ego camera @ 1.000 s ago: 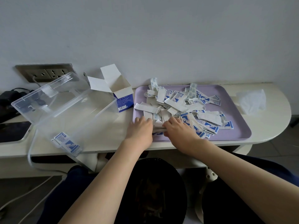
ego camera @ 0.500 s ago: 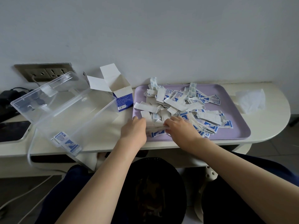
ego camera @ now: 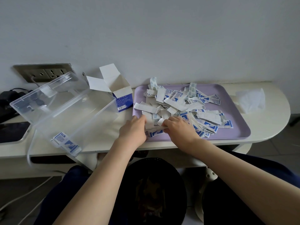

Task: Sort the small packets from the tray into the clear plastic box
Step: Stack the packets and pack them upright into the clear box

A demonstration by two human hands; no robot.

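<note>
Packets [ego camera: 155, 128] stay gripped between left hand [ego camera: 133, 129] and right hand [ego camera: 178, 131] on tray [ego camera: 235, 127]

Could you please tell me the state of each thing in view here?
Purple tray: heaped with packets.
Clear plastic box: lid open, a few packets in its near corner.
Cardboard carton: upright, flaps open.
Left hand: grips packets at the tray's near edge.
Right hand: grips packets beside it.
</note>
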